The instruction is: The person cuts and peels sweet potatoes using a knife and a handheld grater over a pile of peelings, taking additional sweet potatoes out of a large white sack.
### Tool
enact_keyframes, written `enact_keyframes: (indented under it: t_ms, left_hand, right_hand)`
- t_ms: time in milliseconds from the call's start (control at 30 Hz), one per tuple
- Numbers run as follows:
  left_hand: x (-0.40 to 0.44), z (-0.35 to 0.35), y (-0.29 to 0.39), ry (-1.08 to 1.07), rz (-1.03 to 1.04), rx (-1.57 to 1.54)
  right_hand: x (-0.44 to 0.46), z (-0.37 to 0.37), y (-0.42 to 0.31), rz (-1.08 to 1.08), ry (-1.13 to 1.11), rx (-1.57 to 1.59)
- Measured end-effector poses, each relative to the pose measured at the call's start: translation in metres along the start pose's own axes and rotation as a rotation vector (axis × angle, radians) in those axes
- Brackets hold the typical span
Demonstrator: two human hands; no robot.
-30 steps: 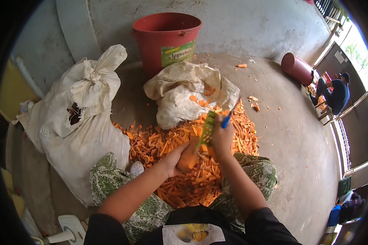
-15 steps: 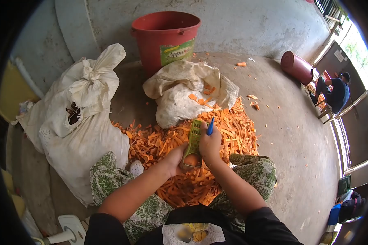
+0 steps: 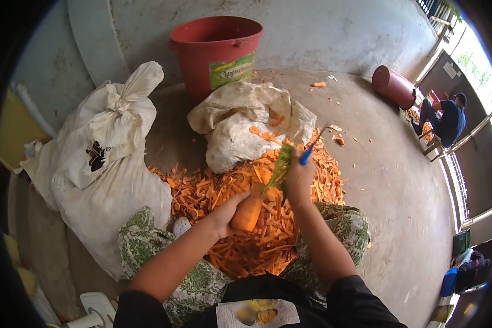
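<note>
My left hand [image 3: 227, 215] is wrapped round a peeled orange carrot [image 3: 247, 212], held low over a heap of carrot peelings [image 3: 235, 252]. My right hand [image 3: 299, 176] grips a green peeler [image 3: 280, 169], somewhat blurred, whose lower end is near the top of the carrot. A blue-handled knife [image 3: 306, 156] also sticks out of my right hand, its blade pointing up and to the right. The heap lies on the floor between my legs.
A cream sack [image 3: 232, 136] lies crumpled behind the heap, before a red bucket [image 3: 197, 68]. A full, tied white sack [image 3: 109, 191] stands at the left. A dark red bin [image 3: 392, 90] lies tipped at the right, near another seated person [image 3: 451, 123].
My right hand and the green peeler have moved up and to the right, off the carrot's lower end. More of the carrot shows in my left hand.
</note>
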State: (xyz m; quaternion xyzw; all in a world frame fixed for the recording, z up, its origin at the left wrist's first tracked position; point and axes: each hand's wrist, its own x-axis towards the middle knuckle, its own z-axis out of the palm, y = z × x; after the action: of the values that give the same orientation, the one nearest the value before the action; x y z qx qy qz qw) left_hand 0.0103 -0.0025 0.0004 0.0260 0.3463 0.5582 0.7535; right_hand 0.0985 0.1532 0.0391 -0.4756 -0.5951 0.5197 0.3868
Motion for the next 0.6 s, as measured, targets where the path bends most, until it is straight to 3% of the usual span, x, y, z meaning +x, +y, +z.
enact_keyframes:
  t_ms: [100,133,233,367,433,500,567,600]
  left_hand:
    - [0.005,0.008,0.000,0.006,0.095,-0.009]
    - [0.005,0.012,0.001,0.120,0.087,-0.013]
    - [0.006,0.012,-0.006,0.035,0.120,-0.082]
    - [0.008,0.008,-0.010,0.101,0.148,-0.042]
    - [0.003,0.005,-0.010,0.076,-0.020,0.234]
    - [-0.007,0.014,-0.007,0.055,-0.062,0.260]
    - [-0.010,0.015,-0.006,-0.087,-0.075,0.284]
    - [-0.012,0.024,-0.004,0.061,-0.070,0.148]
  right_hand:
    - [-0.039,0.020,0.002,-0.165,-0.160,0.072]
    - [-0.047,0.022,0.002,-0.194,-0.180,-0.010]
    - [-0.055,0.022,-0.002,-0.245,-0.166,-0.199]
    - [-0.043,0.024,0.018,-0.237,-0.146,-0.263]
    - [-0.007,0.026,0.045,-0.306,-0.011,-0.032]
    - [0.035,0.002,0.045,-0.212,0.181,-0.180]
    - [0.059,-0.017,0.046,-0.060,0.259,-0.026]
    - [0.059,-0.022,0.042,-0.034,0.242,-0.055]
